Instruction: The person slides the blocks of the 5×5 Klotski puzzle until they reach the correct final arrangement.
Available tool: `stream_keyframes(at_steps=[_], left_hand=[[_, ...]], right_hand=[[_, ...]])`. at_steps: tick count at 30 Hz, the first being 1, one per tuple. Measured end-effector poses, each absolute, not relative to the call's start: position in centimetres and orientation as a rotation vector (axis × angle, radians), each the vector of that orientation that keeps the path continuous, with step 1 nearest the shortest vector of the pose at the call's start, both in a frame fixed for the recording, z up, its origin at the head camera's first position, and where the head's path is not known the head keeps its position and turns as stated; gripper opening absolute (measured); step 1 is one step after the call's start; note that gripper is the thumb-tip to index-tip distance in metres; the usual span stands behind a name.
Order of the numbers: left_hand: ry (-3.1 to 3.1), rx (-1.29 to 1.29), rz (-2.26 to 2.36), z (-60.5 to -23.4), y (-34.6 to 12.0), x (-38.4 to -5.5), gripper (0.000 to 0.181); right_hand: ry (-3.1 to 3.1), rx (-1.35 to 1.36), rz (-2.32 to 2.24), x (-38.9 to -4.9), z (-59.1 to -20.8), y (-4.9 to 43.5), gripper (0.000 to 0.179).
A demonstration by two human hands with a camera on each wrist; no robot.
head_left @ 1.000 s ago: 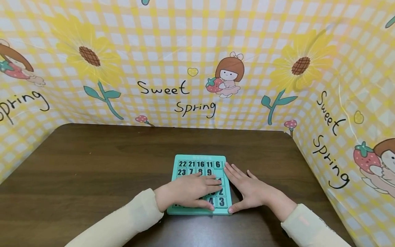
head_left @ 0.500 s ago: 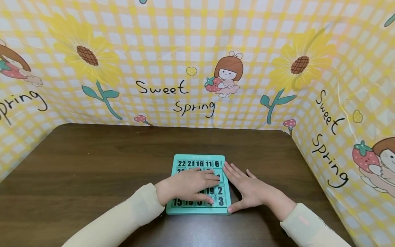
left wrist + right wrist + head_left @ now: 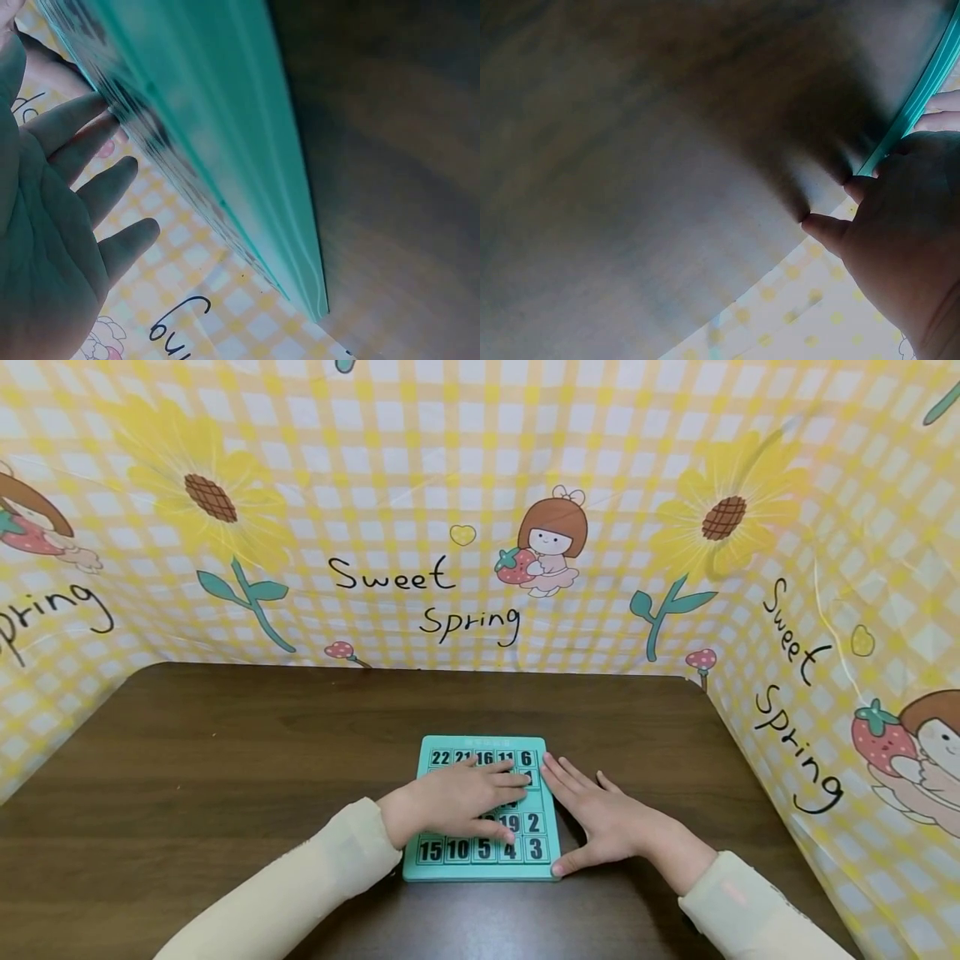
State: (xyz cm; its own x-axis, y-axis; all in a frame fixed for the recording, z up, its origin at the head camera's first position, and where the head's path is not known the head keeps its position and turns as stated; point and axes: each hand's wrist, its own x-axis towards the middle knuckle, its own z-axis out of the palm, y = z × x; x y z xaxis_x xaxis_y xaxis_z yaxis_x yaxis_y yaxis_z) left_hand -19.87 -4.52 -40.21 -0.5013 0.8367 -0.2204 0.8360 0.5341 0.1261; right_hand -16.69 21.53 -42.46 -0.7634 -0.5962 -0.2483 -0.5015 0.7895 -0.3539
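A turquoise sliding number puzzle (image 3: 487, 872) lies flat on the table, its numbered tiles in rows. My left hand (image 3: 460, 800) is spread over its middle and hides several tiles. A fingertip touches the tile marked 1 (image 3: 532, 778), which sits below the 6 at the right side. Under that tile shows a bare slot (image 3: 534, 798). Against the puzzle's right edge rests my right hand (image 3: 603, 818), fingers straight and thumb at the near corner. In the left wrist view the puzzle's side wall (image 3: 240, 150) rises beside the left hand's straight fingers (image 3: 112, 187).
The dark brown wooden table (image 3: 262, 752) extends around the puzzle. A yellow checked cloth (image 3: 390, 485) with flowers and lettering stands as a wall behind the table and along both sides.
The tile marked 1 has slid away from me, from the third row to the second, with my left hand moving along. My right hand stays at the puzzle's edge.
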Motion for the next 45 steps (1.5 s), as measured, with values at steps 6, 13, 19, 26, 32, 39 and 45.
stream_keyframes(at_steps=[6,13,19,26,32,39,45], left_hand=[[2.504,1.464,0.016,-40.1,-4.9,-18.9,0.077],[2.451,1.624,0.052,-39.7,-5.0,-17.2,0.074],[2.421,1.688,0.053,-40.1,-4.7,-16.4,0.071],[2.435,1.636,0.078,-40.5,-4.8,-16.5,0.071],[2.457,1.594,0.055,-40.6,-4.9,-17.3,0.071],[2.466,1.549,0.083,-40.3,-4.9,-18.2,0.069],[2.475,1.535,0.068,-40.4,-4.9,-18.4,0.07]], right_hand=[[2.633,-0.846,-0.384,-16.7,-42.4,21.6,0.127],[2.645,-0.857,-0.38,-16.7,-42.3,21.9,0.126],[2.641,-0.847,-0.381,-16.7,-42.5,21.9,0.127],[2.64,-0.85,-0.376,-16.7,-42.8,21.9,0.127],[2.636,-0.841,-0.372,-16.7,-42.7,21.8,0.127],[2.635,-0.863,-0.381,-16.7,-42.5,21.6,0.126],[2.631,-0.86,-0.39,-16.7,-42.4,21.6,0.126]])
